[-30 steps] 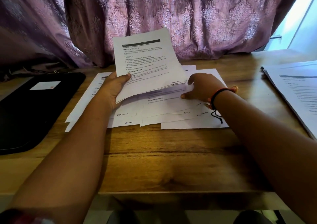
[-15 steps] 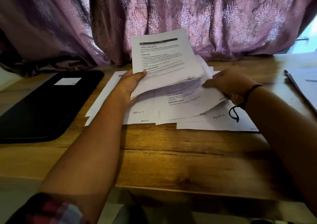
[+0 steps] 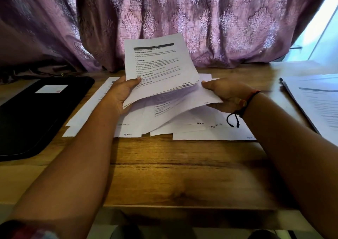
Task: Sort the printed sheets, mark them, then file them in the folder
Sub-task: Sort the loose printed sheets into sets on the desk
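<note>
Near edge: bare wooden table (image 3: 182,165); past it the loose sheets (image 3: 210,134) lie flat and overlapping, with handwritten marks at their lower corners.

Your left hand (image 3: 120,94) clamps the gathered stack (image 3: 159,68) at its lower left corner, thumb on top; the stack is tilted up, clear of the table. Your right hand (image 3: 225,96) pinches the right edge of the lifted sheet (image 3: 184,103); it sags in the middle, just under the stack.

Judgement: sorting in hand; filing not begun.

Risks:
- the one-corner hold leaves the stack's free edges fanning, so sheets may slide out and lose order;
- the sagging sheet may drag a neighbour off the spread, or crease if you push it in;
- the wrist cord (image 3: 232,119) hangs low over the flat sheets and could snag one.

Left, beside the spread: black folder (image 3: 36,110), flat and closed. Far right: a second pile (image 3: 314,99), well apart. Behind: curtain (image 3: 182,10).
</note>
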